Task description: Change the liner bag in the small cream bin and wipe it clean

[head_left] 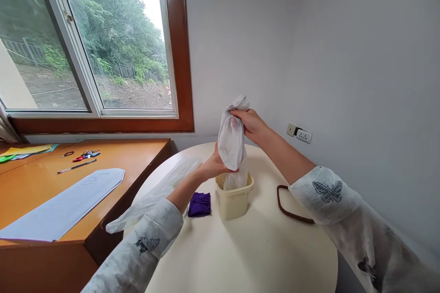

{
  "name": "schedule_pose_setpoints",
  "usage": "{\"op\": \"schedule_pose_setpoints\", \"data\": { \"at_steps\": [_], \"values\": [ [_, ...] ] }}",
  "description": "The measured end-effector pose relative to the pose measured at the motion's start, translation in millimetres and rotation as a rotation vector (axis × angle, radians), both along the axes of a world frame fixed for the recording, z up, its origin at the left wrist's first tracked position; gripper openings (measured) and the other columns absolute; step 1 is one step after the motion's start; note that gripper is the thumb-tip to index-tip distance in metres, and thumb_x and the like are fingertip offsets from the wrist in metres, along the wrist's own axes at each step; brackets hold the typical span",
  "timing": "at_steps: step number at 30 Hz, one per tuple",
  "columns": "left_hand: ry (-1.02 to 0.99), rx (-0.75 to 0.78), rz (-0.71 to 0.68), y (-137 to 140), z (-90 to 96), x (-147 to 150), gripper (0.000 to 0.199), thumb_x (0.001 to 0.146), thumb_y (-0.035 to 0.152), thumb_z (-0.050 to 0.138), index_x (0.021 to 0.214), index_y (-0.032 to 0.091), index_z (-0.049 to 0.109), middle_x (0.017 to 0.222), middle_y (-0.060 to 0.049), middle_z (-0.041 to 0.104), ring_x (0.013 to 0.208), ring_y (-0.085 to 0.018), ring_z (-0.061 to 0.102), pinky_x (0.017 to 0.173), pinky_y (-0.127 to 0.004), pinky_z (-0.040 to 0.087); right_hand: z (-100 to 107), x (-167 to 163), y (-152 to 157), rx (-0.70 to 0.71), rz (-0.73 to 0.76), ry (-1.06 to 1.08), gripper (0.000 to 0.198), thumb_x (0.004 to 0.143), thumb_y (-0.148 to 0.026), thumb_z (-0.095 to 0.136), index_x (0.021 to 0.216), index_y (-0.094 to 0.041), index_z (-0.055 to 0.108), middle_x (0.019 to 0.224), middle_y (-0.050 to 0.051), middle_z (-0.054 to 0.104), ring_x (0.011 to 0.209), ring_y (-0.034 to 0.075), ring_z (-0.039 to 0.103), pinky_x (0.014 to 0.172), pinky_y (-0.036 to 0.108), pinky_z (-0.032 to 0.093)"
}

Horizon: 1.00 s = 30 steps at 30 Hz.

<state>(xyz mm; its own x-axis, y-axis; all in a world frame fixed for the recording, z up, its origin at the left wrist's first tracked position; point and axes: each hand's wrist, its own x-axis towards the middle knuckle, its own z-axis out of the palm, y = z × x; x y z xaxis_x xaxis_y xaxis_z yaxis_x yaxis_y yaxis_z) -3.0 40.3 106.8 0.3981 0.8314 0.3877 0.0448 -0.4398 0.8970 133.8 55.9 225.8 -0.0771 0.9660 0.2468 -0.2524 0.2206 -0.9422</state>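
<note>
A white plastic bag [231,144] hangs above a cream plastic bin [234,204] on the round table. My right hand [252,123] grips the bag's gathered top, thumb and fingers pinched on it. Below, my left hand [213,165] is wrapped round the bag's lower part, some of its fingers hidden behind the plastic. What the bag contains cannot be made out. Thin clear plastic [233,181] shows inside the bin under the bag. Beside the bin lies a folded purple cloth [200,204].
A brown rounded frame [292,213] lies on the round table [261,256], right of the bin. Crumpled clear plastic [161,187] spreads over its left side. The wooden desk [137,151] holds paper sheets [68,206], a pen [76,166] and keys [90,154]. Walls stand close behind.
</note>
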Motion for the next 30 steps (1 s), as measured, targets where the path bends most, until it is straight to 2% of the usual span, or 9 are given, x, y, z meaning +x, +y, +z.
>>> {"op": "schedule_pose_setpoints", "data": {
  "at_steps": [2,5,10,17,21,24,28,30],
  "values": [
    [0.037,-0.030,-0.013,0.6,0.5,3.0,0.087,0.046,0.031,0.083,0.123,0.016,0.047,0.121,-0.014,0.051,0.117,-0.029,0.044,0.101,-0.049,0.031,0.6,-1.1,-1.9,-0.004,0.013,0.000,0.008,0.065,-0.019,0.065,0.068,-0.017,0.058,0.061,-0.002,0.057,0.058,0.011,0.052,0.053,0.023,0.043],
    [0.073,-0.060,0.002,1.3,0.1,5.7,0.066,0.051,0.031,0.081,0.109,0.015,0.055,0.112,-0.012,0.057,0.110,-0.027,0.049,0.096,-0.045,0.038,1.8,-2.0,-3.5,-0.005,0.032,0.005,0.007,0.065,-0.018,0.064,0.067,-0.017,0.057,0.061,-0.002,0.057,0.058,0.011,0.052,0.054,0.023,0.043],
    [0.064,-0.064,0.023,-1.3,1.5,15.1,0.050,0.052,0.030,0.080,0.095,0.014,0.059,0.097,-0.008,0.062,0.091,-0.022,0.056,0.082,-0.039,0.046,3.2,-6.3,-4.0,0.010,0.062,0.019,0.008,0.065,-0.018,0.064,0.068,-0.016,0.057,0.061,-0.003,0.055,0.057,0.010,0.052,0.053,0.023,0.043],
    [-0.050,0.013,0.059,4.4,4.8,28.7,0.029,0.057,0.032,0.075,0.076,0.015,0.062,0.079,-0.004,0.064,0.077,-0.019,0.058,0.074,-0.035,0.048,2.9,-12.2,-6.9,0.074,0.129,0.048,0.011,0.064,-0.016,0.065,0.070,-0.016,0.056,0.059,-0.003,0.055,0.056,0.010,0.053,0.055,0.024,0.044],
    [-0.155,0.083,0.090,12.7,10.7,29.8,0.029,0.060,0.036,0.071,0.081,0.018,0.063,0.084,-0.004,0.065,0.088,-0.022,0.059,0.081,-0.038,0.047,4.1,-10.2,-15.7,0.106,0.224,0.051,0.013,0.065,-0.018,0.065,0.075,-0.016,0.057,0.068,-0.001,0.059,0.060,0.011,0.057,0.061,0.026,0.048],
    [-0.219,0.120,0.104,14.3,24.9,30.0,0.034,0.066,0.039,0.066,0.094,0.021,0.062,0.097,-0.005,0.065,0.096,-0.023,0.058,0.084,-0.039,0.047,5.6,-4.9,-22.4,0.145,0.293,0.003,0.016,0.067,-0.023,0.066,0.080,-0.018,0.058,0.076,0.001,0.063,0.066,0.013,0.061,0.066,0.027,0.049],
    [-0.314,0.160,0.126,9.8,50.1,29.2,0.045,0.069,0.038,0.063,0.112,0.027,0.056,0.120,-0.003,0.057,0.109,-0.022,0.053,0.089,-0.036,0.045,3.6,9.4,-22.8,0.203,0.208,-0.038,0.023,0.069,-0.033,0.065,0.088,-0.023,0.057,0.077,0.000,0.065,0.062,0.011,0.061,0.061,0.024,0.047],
    [-0.354,0.111,0.141,8.9,58.4,26.9,0.049,0.067,0.036,0.066,0.114,0.026,0.055,0.119,-0.004,0.058,0.108,-0.022,0.054,0.088,-0.035,0.045,-2.7,21.2,-16.3,0.225,0.097,-0.011,0.030,0.069,-0.039,0.064,0.094,-0.025,0.056,0.071,-0.003,0.062,0.058,0.010,0.060,0.057,0.022,0.044]
  ]
}}
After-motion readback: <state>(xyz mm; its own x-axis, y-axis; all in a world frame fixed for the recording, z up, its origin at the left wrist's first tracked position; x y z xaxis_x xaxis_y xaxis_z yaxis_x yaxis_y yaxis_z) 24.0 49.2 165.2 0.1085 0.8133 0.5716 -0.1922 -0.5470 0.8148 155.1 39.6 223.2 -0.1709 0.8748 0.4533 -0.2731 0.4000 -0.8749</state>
